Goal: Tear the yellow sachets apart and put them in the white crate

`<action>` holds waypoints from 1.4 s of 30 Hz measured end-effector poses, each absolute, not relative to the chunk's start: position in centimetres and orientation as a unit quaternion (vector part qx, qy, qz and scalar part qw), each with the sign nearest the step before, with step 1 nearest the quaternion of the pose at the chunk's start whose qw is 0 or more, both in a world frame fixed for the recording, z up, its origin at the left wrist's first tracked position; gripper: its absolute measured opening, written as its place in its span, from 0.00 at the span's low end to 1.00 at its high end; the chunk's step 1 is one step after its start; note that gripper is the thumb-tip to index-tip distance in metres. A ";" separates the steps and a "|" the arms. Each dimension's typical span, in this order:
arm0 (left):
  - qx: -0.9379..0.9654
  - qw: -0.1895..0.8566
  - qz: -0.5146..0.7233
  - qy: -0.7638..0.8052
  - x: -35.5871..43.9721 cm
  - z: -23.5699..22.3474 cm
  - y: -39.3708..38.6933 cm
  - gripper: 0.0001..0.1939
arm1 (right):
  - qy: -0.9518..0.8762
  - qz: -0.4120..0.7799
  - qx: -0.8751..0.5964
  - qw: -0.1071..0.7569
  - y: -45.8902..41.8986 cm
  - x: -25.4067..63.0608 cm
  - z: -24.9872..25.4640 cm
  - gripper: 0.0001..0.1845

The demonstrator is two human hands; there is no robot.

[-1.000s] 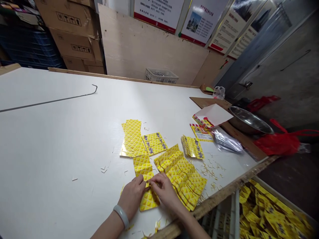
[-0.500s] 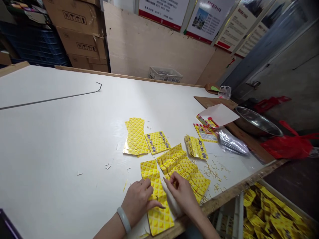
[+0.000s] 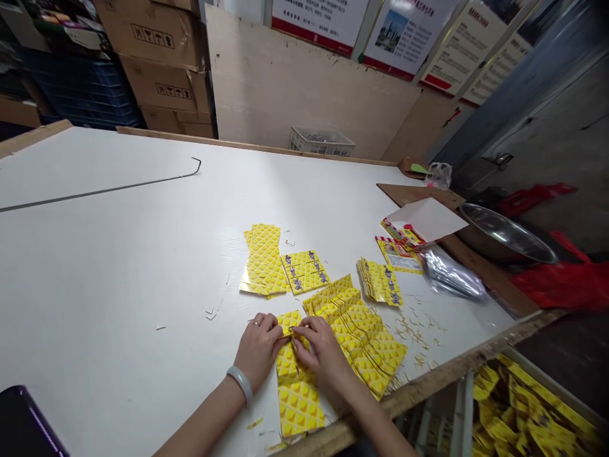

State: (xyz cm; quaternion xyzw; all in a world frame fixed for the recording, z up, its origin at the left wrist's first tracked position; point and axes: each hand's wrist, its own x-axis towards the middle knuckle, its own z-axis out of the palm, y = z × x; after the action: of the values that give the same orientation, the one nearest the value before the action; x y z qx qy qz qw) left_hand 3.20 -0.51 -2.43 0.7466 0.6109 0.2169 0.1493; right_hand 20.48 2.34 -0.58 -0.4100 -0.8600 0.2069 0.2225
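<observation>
low in the frame's centre, the left hand (image 3: pixel 259 346) and right hand (image 3: pixel 323 352) pinched the yellow diamond-patterned paper strip (image 3: pixel 292 381) on the white table (image 3: pixel 118 266); fingertips probably needed to stay close together for a straight, crisp fold.

big white table (image 3: pixel 118 254) fills most of the frame. Stacks of yellow packets (image 3: pixel 354 324) sit lower middle, with a long bent metal rod (image 3: pixel 102 189) upper left. A grey basket (image 3: pixel 322 142) is at the top edge, a brown cardboard sheet (image 3: pixel 471 254) on the right, little paper scraps (image 3: pixel 413 327) scattered near the bottom right edge.
</observation>
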 end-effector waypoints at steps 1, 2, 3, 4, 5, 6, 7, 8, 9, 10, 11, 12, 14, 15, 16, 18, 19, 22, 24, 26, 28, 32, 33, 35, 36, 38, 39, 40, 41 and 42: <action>0.747 0.150 0.215 0.611 3.3 -2.4 -0.5 0.12 | -0.861 0.204 -0.408 0.226 2.4 20.4 -0.7 0.12; 0.748 0.149 0.213 0.610 3.3 -2.4 -0.5 0.12 | -0.861 0.202 -0.406 0.229 2.5 20.4 -0.8 0.12; 0.749 0.148 0.212 0.610 3.3 -2.4 -0.4 0.11 | -0.861 0.200 -0.405 0.232 2.6 20.4 -0.8 0.12; 0.750 0.147 0.211 0.609 3.3 -2.4 -0.4 0.11 | -0.861 0.199 -0.405 0.234 2.6 20.4 -0.8 0.12; 0.750 0.146 0.211 0.610 3.3 -2.4 -0.4 0.10 | -0.861 0.199 -0.406 0.235 2.7 20.4 -0.7 0.12; 0.750 0.146 0.210 0.610 3.3 -2.4 -0.4 0.10 | -0.860 0.199 -0.406 0.235 2.7 20.3 -0.7 0.12; 0.749 0.146 0.209 0.611 3.4 -2.5 -0.5 0.10 | -0.861 0.199 -0.406 0.235 2.7 20.4 -0.6 0.12; 0.749 0.147 0.209 0.612 3.4 -2.5 -0.5 0.09 | -0.861 0.200 -0.404 0.235 2.7 20.4 -0.6 0.12; 0.748 0.147 0.210 0.612 3.4 -2.5 -0.5 0.09 | -0.862 0.201 -0.401 0.236 2.7 20.4 -0.6 0.13; 0.749 0.146 0.212 0.611 3.4 -2.5 -0.5 0.09 | -0.864 0.200 -0.397 0.237 2.7 20.4 -0.6 0.13; 0.749 0.144 0.216 0.610 3.4 -2.5 -0.5 0.09 | -0.864 0.199 -0.395 0.239 2.6 20.4 -0.6 0.13; 0.749 0.141 0.219 0.609 3.4 -2.5 -0.5 0.08 | -0.865 0.196 -0.394 0.241 2.6 20.4 -0.7 0.13; 0.752 0.134 0.222 0.606 3.4 -2.4 -0.5 0.08 | -0.863 0.191 -0.399 0.242 2.6 20.2 -0.8 0.12; 0.753 0.130 0.221 0.606 3.4 -2.4 -0.5 0.08 | -0.860 0.189 -0.407 0.243 2.5 20.1 -0.9 0.12; 0.754 0.126 0.221 0.606 3.4 -2.4 -0.5 0.09 | -0.855 0.189 -0.417 0.244 2.5 20.0 -0.9 0.11; 0.755 0.116 0.221 0.607 3.4 -2.2 -0.5 0.09 | -0.842 0.195 -0.439 0.245 2.5 19.7 -0.9 0.10; 0.754 0.111 0.222 0.608 3.4 -2.2 -0.6 0.08 | -0.836 0.204 -0.448 0.243 2.5 19.7 -0.8 0.10; 0.753 0.110 0.218 0.611 3.4 -2.1 -0.7 0.07 | -0.825 0.247 -0.453 0.232 2.7 19.7 -0.4 0.08; 0.753 0.114 0.214 0.612 3.4 -2.1 -0.7 0.07 | -0.819 0.264 -0.458 0.224 2.9 19.7 -0.3 0.07; 0.753 0.115 0.211 0.612 3.4 -2.1 -0.7 0.07 | -0.812 0.263 -0.475 0.212 3.1 19.5 -0.2 0.06; 0.755 0.111 0.209 0.611 3.4 -2.2 -0.7 0.07 | -0.804 0.250 -0.503 0.197 3.1 19.1 -0.2 0.06; 0.760 0.095 0.210 0.608 3.4 -2.2 -0.6 0.07 | -0.783 0.188 -0.566 0.178 2.7 18.1 -0.4 0.09; 0.762 0.088 0.210 0.606 3.4 -2.2 -0.6 0.07 | -0.778 0.176 -0.577 0.177 2.5 17.9 -0.5 0.09; 0.768 0.074 0.211 0.601 3.4 -2.2 -0.6 0.07 | -0.772 0.162 -0.588 0.178 2.3 17.6 -0.7 0.09; 0.770 0.067 0.212 0.598 3.4 -2.3 -0.5 0.07 | -0.772 0.156 -0.590 0.180 2.2 17.4 -0.8 0.09; 0.775 0.056 0.209 0.594 3.4 -2.3 -0.6 0.06 | -0.774 0.141 -0.590 0.182 2.1 17.2 -0.9 0.09; 0.777 0.054 0.207 0.592 3.4 -2.4 -0.6 0.06 | -0.774 0.135 -0.591 0.183 2.1 17.1 -0.9 0.10; 0.779 0.053 0.204 0.591 3.4 -2.4 -0.6 0.06 | -0.773 0.135 -0.591 0.186 2.2 17.3 -0.8 0.11; 0.779 0.054 0.202 0.591 3.4 -2.4 -0.6 0.06 | -0.770 0.142 -0.591 0.193 2.3 17.6 -0.6 0.11; 0.779 0.055 0.201 0.591 3.4 -2.4 -0.6 0.06 | -0.765 0.153 -0.591 0.205 2.4 18.2 -0.2 0.12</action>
State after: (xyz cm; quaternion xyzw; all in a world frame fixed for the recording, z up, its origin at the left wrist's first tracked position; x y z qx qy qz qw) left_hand 3.37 -0.64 -2.43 0.7793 0.5910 0.2008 0.0554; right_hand 18.21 2.37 -0.23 -0.5914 -0.7648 0.1532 0.2046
